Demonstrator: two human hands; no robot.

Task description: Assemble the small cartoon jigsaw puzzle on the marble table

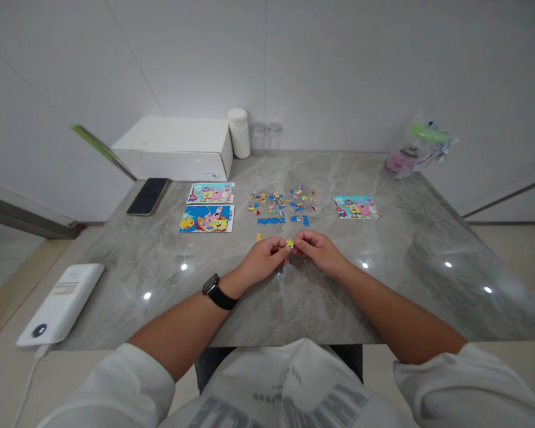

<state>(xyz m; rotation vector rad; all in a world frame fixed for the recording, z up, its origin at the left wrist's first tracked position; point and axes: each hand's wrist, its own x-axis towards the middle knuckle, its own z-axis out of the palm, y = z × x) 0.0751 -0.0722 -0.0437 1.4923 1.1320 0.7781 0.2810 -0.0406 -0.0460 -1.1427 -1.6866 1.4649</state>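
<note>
Near the middle of the grey marbled table, my left hand [268, 257] and my right hand [317, 249] meet, fingertips pinched on a small yellow puzzle piece [290, 243] between them. Whether it is one piece or two joined, I cannot tell. Just beyond my left fingers lies a yellow-orange puzzle piece [259, 236]. Farther off, a joined blue strip of puzzle pieces [271, 220] and a blue corner section [305, 220] lie flat. Behind them several loose puzzle pieces [274, 203] are scattered.
Two cartoon picture cards [210, 193] [205, 219] lie left, another picture card [357, 207] right. A black phone [148, 197], white box [173, 148], white bottle [239, 134] and two glasses [266, 137] stand or lie behind. A plastic bag [419, 148] sits far right, a white power bank [62, 304] near left.
</note>
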